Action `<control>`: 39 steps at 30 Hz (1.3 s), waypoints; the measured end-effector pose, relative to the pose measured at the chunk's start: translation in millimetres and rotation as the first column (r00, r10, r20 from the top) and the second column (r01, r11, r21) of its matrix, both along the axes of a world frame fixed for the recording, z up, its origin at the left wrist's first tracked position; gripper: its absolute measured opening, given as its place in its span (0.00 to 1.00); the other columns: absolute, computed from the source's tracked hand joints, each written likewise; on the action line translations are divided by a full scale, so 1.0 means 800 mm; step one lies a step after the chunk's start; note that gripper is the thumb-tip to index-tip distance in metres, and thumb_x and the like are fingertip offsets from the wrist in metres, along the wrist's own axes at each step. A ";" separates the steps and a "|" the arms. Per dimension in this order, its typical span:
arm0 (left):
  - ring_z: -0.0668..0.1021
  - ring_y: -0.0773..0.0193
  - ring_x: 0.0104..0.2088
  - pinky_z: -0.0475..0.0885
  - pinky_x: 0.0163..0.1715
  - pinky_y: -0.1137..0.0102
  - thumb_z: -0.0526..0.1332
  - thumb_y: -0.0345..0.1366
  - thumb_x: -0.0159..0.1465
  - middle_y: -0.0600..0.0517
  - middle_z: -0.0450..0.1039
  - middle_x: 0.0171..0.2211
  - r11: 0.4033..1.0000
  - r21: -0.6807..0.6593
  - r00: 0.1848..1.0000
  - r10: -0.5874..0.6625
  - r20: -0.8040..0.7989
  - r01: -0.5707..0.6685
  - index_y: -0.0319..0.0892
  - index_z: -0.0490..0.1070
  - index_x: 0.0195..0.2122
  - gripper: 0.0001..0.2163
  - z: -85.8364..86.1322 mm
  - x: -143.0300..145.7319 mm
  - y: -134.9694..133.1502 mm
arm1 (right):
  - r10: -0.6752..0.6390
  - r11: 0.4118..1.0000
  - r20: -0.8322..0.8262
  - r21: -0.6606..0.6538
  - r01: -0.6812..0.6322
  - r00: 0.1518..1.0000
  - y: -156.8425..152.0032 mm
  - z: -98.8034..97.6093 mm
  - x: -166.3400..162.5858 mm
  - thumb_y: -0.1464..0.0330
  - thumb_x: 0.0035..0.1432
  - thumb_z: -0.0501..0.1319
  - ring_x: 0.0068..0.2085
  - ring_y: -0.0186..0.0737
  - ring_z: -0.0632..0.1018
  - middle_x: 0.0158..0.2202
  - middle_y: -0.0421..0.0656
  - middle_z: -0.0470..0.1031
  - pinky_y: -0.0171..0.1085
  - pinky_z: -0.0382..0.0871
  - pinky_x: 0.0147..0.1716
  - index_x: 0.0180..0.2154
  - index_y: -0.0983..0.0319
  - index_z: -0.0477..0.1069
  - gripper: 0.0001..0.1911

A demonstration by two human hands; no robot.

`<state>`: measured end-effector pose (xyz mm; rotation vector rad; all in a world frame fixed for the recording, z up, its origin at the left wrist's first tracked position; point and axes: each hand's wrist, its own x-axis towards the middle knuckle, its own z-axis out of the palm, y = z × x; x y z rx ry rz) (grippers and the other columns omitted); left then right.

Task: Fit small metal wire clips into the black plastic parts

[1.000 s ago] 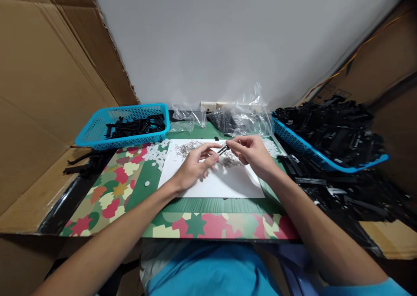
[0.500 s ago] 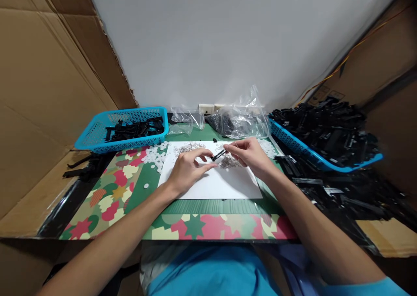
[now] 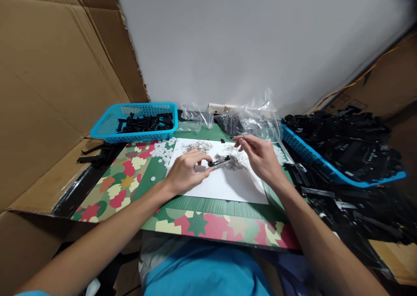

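My left hand (image 3: pixel 188 169) pinches one end of a slim black plastic part (image 3: pixel 220 161) between thumb and fingertips. The part points right, held above a white sheet (image 3: pixel 215 187). My right hand (image 3: pixel 259 155) is apart from it, above and to the right, with thumb and fingers drawn together. Whatever sits at those fingertips is too small to make out. Under the hands lie two heaps of tiny metal pieces, a left heap (image 3: pixel 197 146) and a right heap (image 3: pixel 237 162).
A blue basket (image 3: pixel 140 137) of black parts stands back left. Another blue basket (image 3: pixel 342 174), heaped high, is at right, with loose black parts (image 3: pixel 329 194) beside it. White discs (image 3: pixel 162 150) lie left of the sheet. Clear plastic bags (image 3: pixel 250 124) rest against the wall.
My right hand has left the black part and moved up and right. The part stays in my left hand, now turned nearer to level. The head view has shifted slightly.
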<state>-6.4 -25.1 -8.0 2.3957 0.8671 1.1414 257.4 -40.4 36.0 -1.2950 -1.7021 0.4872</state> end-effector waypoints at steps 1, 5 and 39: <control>0.81 0.59 0.40 0.77 0.38 0.64 0.70 0.31 0.66 0.50 0.84 0.41 1.000 0.007 1.000 -0.016 -0.015 0.017 0.43 0.80 0.45 0.07 -0.001 -0.004 -0.003 | 0.028 0.999 0.023 0.035 -0.029 0.999 -0.002 0.001 -0.005 0.56 0.74 0.59 0.39 0.42 0.80 0.41 0.46 0.83 0.38 0.70 0.36 0.43 0.59 0.83 0.18; 0.81 0.56 0.44 0.78 0.43 0.61 0.69 0.32 0.69 0.48 0.83 0.42 0.996 0.055 0.995 -0.072 -0.076 0.076 0.42 0.80 0.48 0.07 -0.007 -0.013 -0.010 | 0.056 0.986 0.185 0.143 -0.083 0.981 -0.008 0.006 -0.032 0.59 0.76 0.59 0.38 0.41 0.81 0.41 0.46 0.84 0.37 0.69 0.34 0.41 0.58 0.84 0.17; 0.78 0.60 0.31 0.70 0.33 0.64 0.67 0.34 0.67 0.52 0.79 0.28 0.990 0.134 0.982 -0.011 -0.188 0.036 0.44 0.80 0.32 0.06 -0.008 -0.011 -0.011 | 0.048 0.997 0.067 0.058 -0.052 0.997 -0.020 -0.039 -0.083 0.55 0.72 0.61 0.28 0.40 0.81 0.28 0.44 0.82 0.37 0.74 0.32 0.32 0.59 0.80 0.20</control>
